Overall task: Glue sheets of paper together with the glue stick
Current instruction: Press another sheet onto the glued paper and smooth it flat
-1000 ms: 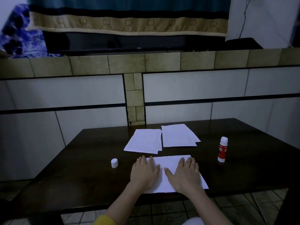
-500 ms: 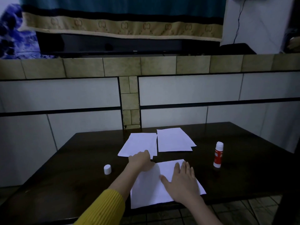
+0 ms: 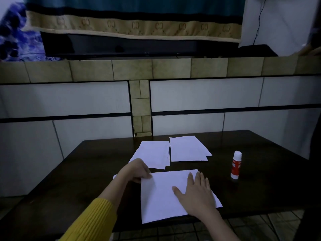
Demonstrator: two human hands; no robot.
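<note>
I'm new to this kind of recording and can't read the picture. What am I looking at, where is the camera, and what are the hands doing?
There is no machine here: a person wears a camera on the head, looking forward and down at their own hands over a dark table. The left hand pinches the far left corner of the near sheet of paper, while the right hand lies flat on it, fingers straight. Farther back lie two small stacks of paper. To the right a glue stick stands upright with its cap off. A small white thing, probably the cap, peeks from behind the left wrist.
</note>
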